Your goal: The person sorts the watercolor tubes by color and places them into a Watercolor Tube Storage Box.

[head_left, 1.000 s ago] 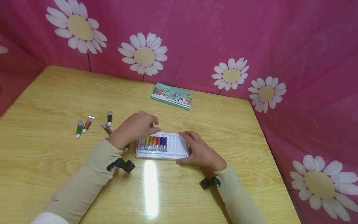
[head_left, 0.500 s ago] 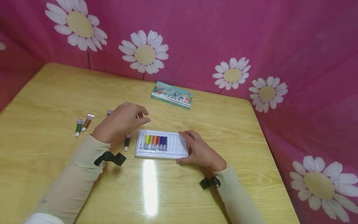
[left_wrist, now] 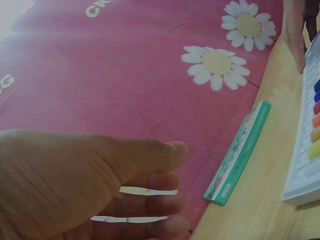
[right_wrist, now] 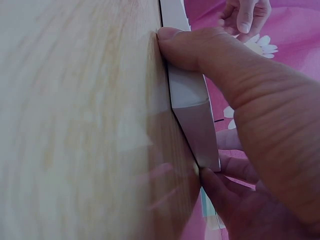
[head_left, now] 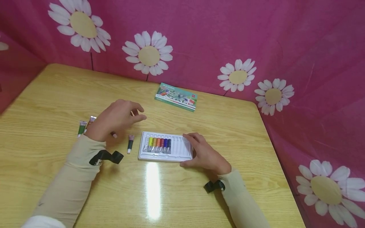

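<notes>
My left hand (head_left: 115,118) hovers over the left part of the table, fingers loosely bent and nothing held; the left wrist view shows a gap between thumb and fingers. With thumb and fingers, my right hand (head_left: 203,155) grips the right end of a white plastic tray (head_left: 181,147). Several paint tubes (head_left: 158,145) lie side by side in its left slots, from yellow through red to dark blue. Just left of the tray lies a dark paint tube (head_left: 130,144). A green paint tube (head_left: 81,127) and a brown paint tube (head_left: 92,120) lie beyond, partly behind my left hand.
A green printed box (head_left: 176,97) lies near the table's back edge. The wooden table (head_left: 228,126) meets a pink curtain (head_left: 194,38) with white daisies. Under my left hand, one small tube cap (head_left: 114,135) peeks out.
My left hand has moved left and away from the tray, uncovering its left end and the dark tube beside it. My right hand still holds the tray in place.
</notes>
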A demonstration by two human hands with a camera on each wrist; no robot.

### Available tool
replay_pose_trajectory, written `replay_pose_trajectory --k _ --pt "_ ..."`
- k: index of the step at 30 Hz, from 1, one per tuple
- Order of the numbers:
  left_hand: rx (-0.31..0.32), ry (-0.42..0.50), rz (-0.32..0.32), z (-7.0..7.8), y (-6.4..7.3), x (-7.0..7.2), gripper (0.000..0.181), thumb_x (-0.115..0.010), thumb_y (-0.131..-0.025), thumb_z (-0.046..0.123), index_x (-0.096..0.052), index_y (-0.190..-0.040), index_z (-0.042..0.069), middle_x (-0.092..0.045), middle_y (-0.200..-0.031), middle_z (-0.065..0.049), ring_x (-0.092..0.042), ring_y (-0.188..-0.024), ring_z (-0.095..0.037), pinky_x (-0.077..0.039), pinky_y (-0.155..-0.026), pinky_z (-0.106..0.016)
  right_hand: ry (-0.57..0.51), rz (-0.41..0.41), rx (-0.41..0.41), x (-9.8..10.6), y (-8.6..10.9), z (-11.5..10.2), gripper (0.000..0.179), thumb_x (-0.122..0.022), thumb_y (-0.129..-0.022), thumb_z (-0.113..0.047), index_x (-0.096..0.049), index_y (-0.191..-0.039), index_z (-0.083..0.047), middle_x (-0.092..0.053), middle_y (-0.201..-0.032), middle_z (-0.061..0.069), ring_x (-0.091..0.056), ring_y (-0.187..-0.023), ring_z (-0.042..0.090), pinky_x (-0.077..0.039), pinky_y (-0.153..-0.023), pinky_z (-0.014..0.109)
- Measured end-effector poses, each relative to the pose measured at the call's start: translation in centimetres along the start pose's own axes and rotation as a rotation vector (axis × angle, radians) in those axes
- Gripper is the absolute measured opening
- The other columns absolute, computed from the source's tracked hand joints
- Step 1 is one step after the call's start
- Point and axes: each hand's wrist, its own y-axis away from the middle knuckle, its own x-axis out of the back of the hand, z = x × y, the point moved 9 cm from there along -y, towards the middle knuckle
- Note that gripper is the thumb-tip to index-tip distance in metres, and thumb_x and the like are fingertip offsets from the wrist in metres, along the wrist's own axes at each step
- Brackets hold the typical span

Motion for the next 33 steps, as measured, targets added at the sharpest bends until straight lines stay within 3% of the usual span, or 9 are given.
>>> replay_pose_trajectory --k 7,10,17,21,26,33 --pt "0.070 -0.008 -0.015 -1.9 0.4 0.5 0.049 -0.068 -0.099 0.038 -0.063 -0.140 0.010 -0.068 -0.129 -0.018 -0.063 -0.108 -0.031 -0.056 -0.093 -0.049 -0.007 -0.014 -0.005 -0.2 0.0 0.0 0.107 -0.091 -0.074 -0.049 -0.034 -0.162 -0.027 -0.034 -0.162 0.000 -0.043 -0.139 0.025 -0.046 -0.118 0.045" --pt "0.098 0.012 -0.035 -2.8 0.6 0.6 0.052 -0.066 -0.100 0.039 -0.060 -0.142 0.010 -0.066 -0.132 -0.020 -0.065 -0.101 -0.031 -0.057 -0.088 -0.047 -0.004 -0.011 -0.006 -0.2 0.0 0.0 0.108 -0.091 -0.073 -0.049 -0.034 -0.162 -0.027 -0.034 -0.162 0.000 -0.043 -0.139 0.025 -0.046 -0.117 0.045" --pt "0.070 0.028 -0.046 -3.5 0.8 1.4 0.051 -0.065 -0.100 0.040 -0.062 -0.140 0.008 -0.068 -0.130 -0.021 -0.069 -0.090 -0.026 -0.056 -0.089 -0.047 0.004 0.002 0.000 0.0 0.0 0.2 0.108 -0.091 -0.073 -0.050 -0.034 -0.162 -0.028 -0.034 -0.162 0.000 -0.043 -0.139 0.024 -0.046 -0.118 0.045" --pt "0.077 0.030 -0.044 -4.2 0.8 1.7 0.053 -0.065 -0.100 0.042 -0.061 -0.141 0.007 -0.067 -0.130 -0.022 -0.067 -0.095 -0.028 -0.057 -0.084 -0.044 0.003 0.007 0.005 0.0 0.0 0.1 0.108 -0.091 -0.073 -0.050 -0.034 -0.162 -0.027 -0.035 -0.161 0.000 -0.043 -0.138 0.024 -0.046 -0.118 0.044" --pt "0.086 0.018 -0.033 -5.1 0.8 2.2 0.055 -0.064 -0.100 0.042 -0.061 -0.140 0.004 -0.067 -0.129 -0.026 -0.065 -0.106 -0.035 -0.055 -0.088 -0.050 0.000 0.006 0.009 0.0 0.0 0.1 0.108 -0.091 -0.073 -0.050 -0.034 -0.162 -0.027 -0.035 -0.161 0.000 -0.043 -0.138 0.024 -0.045 -0.118 0.044" --pt "0.107 0.011 -0.043 -6.4 0.9 2.2 0.050 -0.067 -0.100 0.036 -0.062 -0.138 0.004 -0.067 -0.128 -0.027 -0.065 -0.104 -0.036 -0.054 -0.085 -0.049 -0.001 0.000 0.004 0.0 0.0 0.1 0.109 -0.091 -0.073 -0.049 -0.033 -0.162 -0.028 -0.034 -0.161 -0.001 -0.043 -0.138 0.023 -0.045 -0.118 0.044"
